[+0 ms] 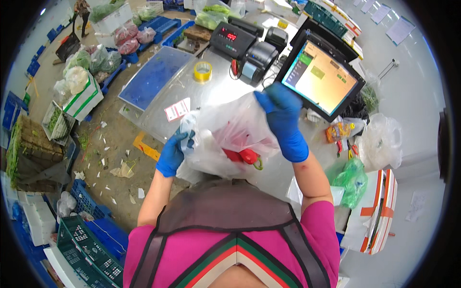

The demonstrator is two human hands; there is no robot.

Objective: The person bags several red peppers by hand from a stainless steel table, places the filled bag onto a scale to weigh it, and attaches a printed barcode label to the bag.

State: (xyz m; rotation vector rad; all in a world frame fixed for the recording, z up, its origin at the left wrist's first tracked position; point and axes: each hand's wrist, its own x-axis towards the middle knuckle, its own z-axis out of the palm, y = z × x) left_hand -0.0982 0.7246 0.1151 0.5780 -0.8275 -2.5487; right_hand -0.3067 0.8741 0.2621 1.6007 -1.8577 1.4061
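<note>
A clear plastic bag (pixel 204 156) is stretched between my two blue-gloved hands above the metal table. Red peppers (pixel 248 156) lie in it, one with a curved green stem, at the side nearest me. My left hand (pixel 172 153) is closed on the bag's left edge, with bunched plastic at its fingers. Higher up, my right hand (pixel 283 117) grips the bag's upper right edge, its fingers wrapped round the plastic. Beyond the bag, a white label with red print (pixel 177 109) lies on the metal table (pixel 158 115).
A roll of yellow tape (pixel 203 71), a weighing scale display (pixel 231 38) and a small printer (pixel 257 62) stand beyond the bag. To the right are a touch screen (pixel 321 79), a bottle (pixel 338 132) and a green bag (pixel 353 177). Crates and bagged vegetables cover the left floor.
</note>
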